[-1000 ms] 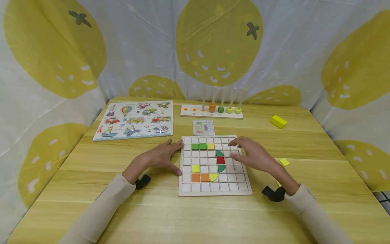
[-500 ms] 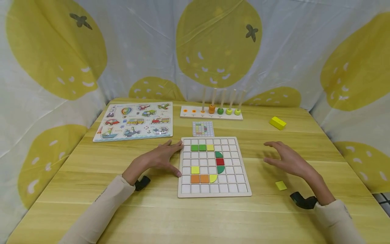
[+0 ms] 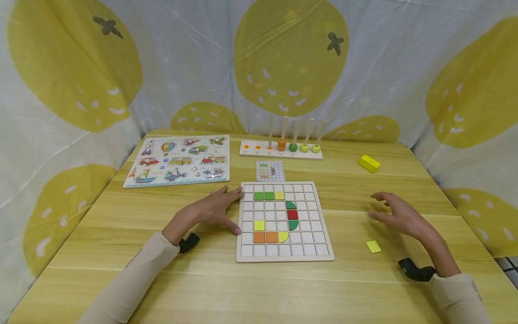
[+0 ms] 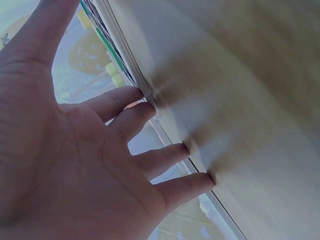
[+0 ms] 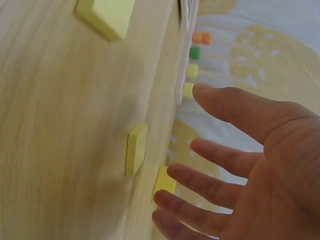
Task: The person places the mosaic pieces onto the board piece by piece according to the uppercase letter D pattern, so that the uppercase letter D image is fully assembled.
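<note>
A wooden grid board (image 3: pixel 301 249) lies in the middle of the table in the head view, with green, yellow, orange and red tiles in some of its squares. My left hand (image 3: pixel 216 209) has its thumb and fingertips spread along the board's left edge. In the left wrist view, fingers (image 4: pixel 185 190) reach straight to the tabletop beside that edge. My right hand (image 3: pixel 402 217) hovers right of the board, fingers apart and holding nothing. A yellow square tile (image 3: pixel 373 246) lies below it. The right wrist view shows a second yellow tile (image 5: pixel 136 150), which this hand hides in the head view.
A small pattern card (image 3: pixel 270 171) lies just behind the board. Farther back stands a peg counting stand (image 3: pixel 281 153) with coloured beads. A vehicle picture puzzle (image 3: pixel 178 159) is at the back left, a yellow block (image 3: pixel 369 163) at the back right. A fruit-print curtain (image 3: pixel 202 67) surrounds the table.
My right hand has moved from over the board's right side out to the right, above the loose yellow tiles. My left hand has stayed at the board's left edge.
</note>
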Action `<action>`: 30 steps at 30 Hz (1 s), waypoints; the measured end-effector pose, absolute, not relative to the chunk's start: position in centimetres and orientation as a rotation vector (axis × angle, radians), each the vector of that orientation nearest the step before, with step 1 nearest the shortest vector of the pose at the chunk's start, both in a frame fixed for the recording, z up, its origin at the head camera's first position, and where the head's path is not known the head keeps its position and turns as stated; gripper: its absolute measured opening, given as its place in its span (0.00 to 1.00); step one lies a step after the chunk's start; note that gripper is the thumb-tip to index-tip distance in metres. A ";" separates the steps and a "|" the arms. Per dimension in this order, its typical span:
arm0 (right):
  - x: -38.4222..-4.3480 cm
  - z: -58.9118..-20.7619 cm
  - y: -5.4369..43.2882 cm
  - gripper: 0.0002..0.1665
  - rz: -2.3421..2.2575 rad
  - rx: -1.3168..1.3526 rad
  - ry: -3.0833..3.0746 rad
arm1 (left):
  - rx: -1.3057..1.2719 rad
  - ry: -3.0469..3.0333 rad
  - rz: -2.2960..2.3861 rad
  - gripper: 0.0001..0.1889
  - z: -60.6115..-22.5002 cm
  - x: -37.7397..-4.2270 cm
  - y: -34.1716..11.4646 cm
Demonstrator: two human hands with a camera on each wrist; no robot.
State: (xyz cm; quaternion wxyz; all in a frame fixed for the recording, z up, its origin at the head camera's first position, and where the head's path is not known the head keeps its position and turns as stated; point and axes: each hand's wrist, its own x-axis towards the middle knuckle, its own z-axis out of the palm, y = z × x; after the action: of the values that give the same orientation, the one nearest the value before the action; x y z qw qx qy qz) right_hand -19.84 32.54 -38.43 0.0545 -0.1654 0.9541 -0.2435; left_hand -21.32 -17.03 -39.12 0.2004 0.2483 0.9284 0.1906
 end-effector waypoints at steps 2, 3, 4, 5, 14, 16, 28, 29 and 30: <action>-19.9 -38.7 32.9 0.35 -0.726 -0.493 2.899 | 0.692 2.595 0.531 0.59 -39.1 -21.3 -17.0; -19.9 -38.8 33.1 0.36 -0.724 -0.487 2.892 | 0.692 2.595 0.530 0.59 -39.1 -21.3 -17.0; -19.9 -38.9 33.2 0.36 -0.723 -0.479 2.884 | 0.694 2.595 0.530 0.59 -39.1 -21.3 -17.0; -19.9 -38.9 33.4 0.36 -0.721 -0.468 2.873 | 0.697 2.595 0.529 0.59 -39.1 -21.3 -17.0; -20.2 -39.3 34.1 0.35 -0.731 -0.417 2.807 | 0.709 2.593 0.538 0.59 -39.0 -21.2 -17.1; -20.2 -39.5 34.2 0.34 -0.720 -0.420 2.816 | 0.706 2.592 0.538 0.59 -38.9 -21.2 -17.0; -20.3 -40.1 34.2 0.26 -0.654 -0.401 2.857 | 0.714 2.595 0.527 0.59 -39.0 -21.3 -17.0; -20.3 -40.1 34.2 0.25 -0.651 -0.398 2.859 | 0.717 2.595 0.529 0.59 -39.0 -21.3 -17.0; -20.3 -40.2 34.2 0.24 -0.646 -0.397 2.861 | 0.720 2.594 0.531 0.59 -39.0 -21.3 -17.0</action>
State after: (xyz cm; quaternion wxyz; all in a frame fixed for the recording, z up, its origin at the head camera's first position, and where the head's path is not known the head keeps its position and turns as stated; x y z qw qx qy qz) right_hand -20.33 34.21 -40.16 0.0906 -0.1335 0.9627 -0.2174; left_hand -21.29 -17.02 -38.97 0.1976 0.2571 0.9268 0.1896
